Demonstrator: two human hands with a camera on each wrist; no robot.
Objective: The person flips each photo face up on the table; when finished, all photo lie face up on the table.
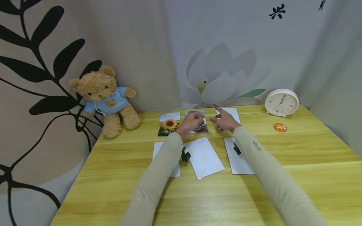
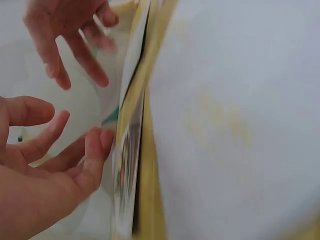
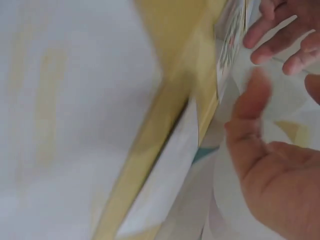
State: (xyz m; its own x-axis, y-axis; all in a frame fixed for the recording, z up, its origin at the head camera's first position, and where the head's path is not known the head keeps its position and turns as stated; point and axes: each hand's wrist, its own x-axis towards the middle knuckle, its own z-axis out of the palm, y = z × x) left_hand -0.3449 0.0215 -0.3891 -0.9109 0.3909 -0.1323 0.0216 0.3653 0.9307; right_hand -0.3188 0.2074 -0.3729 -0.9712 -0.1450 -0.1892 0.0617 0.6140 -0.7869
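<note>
Photo card [image 1: 201, 128] beneath left grip [image 1: 192, 123], white card [image 1: 233, 113] beneath right grip [image 1: 225, 120]

Picture card [image 1: 202, 126] face up, white card [image 1: 233, 113] alongside

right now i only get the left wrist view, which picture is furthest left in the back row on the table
Observer: A rectangular photo card of yellow sunflowers.
Operator: ok and what does the head camera show just right of it
Observer: The left hand, hiding part of a rectangular brown-toned photo card.
Operator: anything over at the far right
Observer: A round white clock stands near the table's back edge.
</note>
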